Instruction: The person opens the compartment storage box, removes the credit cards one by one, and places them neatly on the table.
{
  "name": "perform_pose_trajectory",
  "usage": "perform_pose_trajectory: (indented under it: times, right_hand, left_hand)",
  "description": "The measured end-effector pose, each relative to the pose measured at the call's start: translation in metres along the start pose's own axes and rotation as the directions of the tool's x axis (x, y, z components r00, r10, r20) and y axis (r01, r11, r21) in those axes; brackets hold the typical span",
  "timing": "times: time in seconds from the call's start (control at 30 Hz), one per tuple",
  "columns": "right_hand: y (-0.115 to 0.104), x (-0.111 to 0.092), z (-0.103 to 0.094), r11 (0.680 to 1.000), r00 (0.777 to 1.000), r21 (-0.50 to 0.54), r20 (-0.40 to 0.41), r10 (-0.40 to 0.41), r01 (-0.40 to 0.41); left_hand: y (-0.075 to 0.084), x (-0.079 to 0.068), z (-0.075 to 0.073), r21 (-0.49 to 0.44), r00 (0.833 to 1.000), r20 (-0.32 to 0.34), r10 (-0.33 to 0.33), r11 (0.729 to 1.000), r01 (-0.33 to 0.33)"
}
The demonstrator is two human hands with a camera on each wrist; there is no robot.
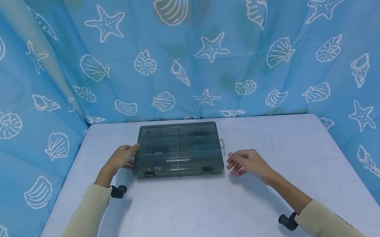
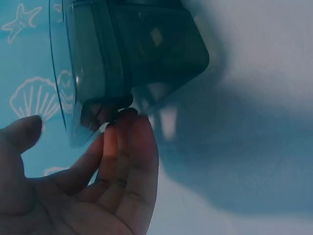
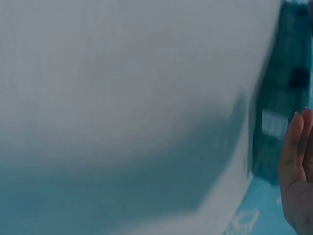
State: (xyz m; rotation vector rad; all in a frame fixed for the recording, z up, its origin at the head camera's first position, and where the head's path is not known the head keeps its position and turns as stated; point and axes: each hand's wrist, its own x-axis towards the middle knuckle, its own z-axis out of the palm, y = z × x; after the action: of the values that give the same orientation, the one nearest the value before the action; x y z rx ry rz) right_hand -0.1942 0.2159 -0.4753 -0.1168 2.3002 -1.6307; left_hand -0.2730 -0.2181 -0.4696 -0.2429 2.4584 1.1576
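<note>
A smoky grey translucent compartment box (image 1: 179,150) lies flat and closed on the white table (image 1: 195,214), with two front latches. My left hand (image 1: 123,156) rests against the box's left side, fingers straight and touching its edge. The left wrist view shows those fingertips (image 2: 128,128) against the box (image 2: 132,49) corner. My right hand (image 1: 245,162) hovers just right of the box's front right corner, fingers relaxed and apart from it. The right wrist view is blurred, with the box (image 3: 283,93) and my right hand (image 3: 299,171) at its right edge.
A blue curtain (image 1: 201,41) printed with white shells and starfish encloses the table at the back and on both sides. Small black wrist camera mounts (image 1: 118,191) sit at both cuffs of the cream sleeves.
</note>
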Motion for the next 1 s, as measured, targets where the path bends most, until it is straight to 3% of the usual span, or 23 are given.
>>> perform_pose_trajectory:
  times: [0.17, 0.27, 0.33, 0.53, 0.6, 0.67, 0.83, 1.0]
  right_hand:
    - [0.006, -0.005, 0.038, 0.980, 0.983, 0.148, 0.144, 0.111, -0.133]
    - [0.010, -0.005, 0.051, 0.943, 0.961, 0.254, 0.227, 0.159, -0.216]
    - [0.013, -0.003, 0.058, 0.899, 0.945, 0.345, 0.271, 0.181, -0.271]
    - [0.020, 0.006, 0.076, 0.713, 0.918, 0.584, 0.318, 0.237, -0.387]
    - [0.021, 0.008, 0.080, 0.687, 0.914, 0.606, 0.318, 0.253, -0.401]
    - [0.021, 0.009, 0.083, 0.680, 0.910, 0.607, 0.316, 0.268, -0.411]
    - [0.018, 0.010, 0.085, 0.704, 0.909, 0.579, 0.311, 0.277, -0.412]
    - [0.021, 0.013, 0.090, 0.696, 0.900, 0.572, 0.316, 0.301, -0.434]
  left_hand:
    - [-0.006, 0.002, 0.003, -0.001, 1.000, -0.010, 0.002, 1.000, -0.002]
    - [-0.010, 0.004, 0.004, -0.018, 1.000, -0.024, -0.003, 1.000, 0.003]
    - [-0.010, 0.004, 0.004, -0.036, 0.999, -0.036, -0.014, 0.999, 0.013]
    - [-0.005, 0.003, 0.005, -0.061, 0.998, -0.065, -0.021, 0.998, 0.017]
    - [-0.003, 0.003, 0.005, -0.062, 0.997, -0.066, -0.025, 0.998, 0.021]
    - [-0.002, 0.003, 0.005, -0.061, 0.998, -0.064, -0.028, 0.998, 0.024]
    - [-0.003, 0.002, 0.001, -0.057, 0.997, -0.066, -0.026, 0.998, 0.022]
    - [-0.005, 0.004, -0.002, -0.060, 0.997, -0.070, -0.042, 0.998, 0.038]
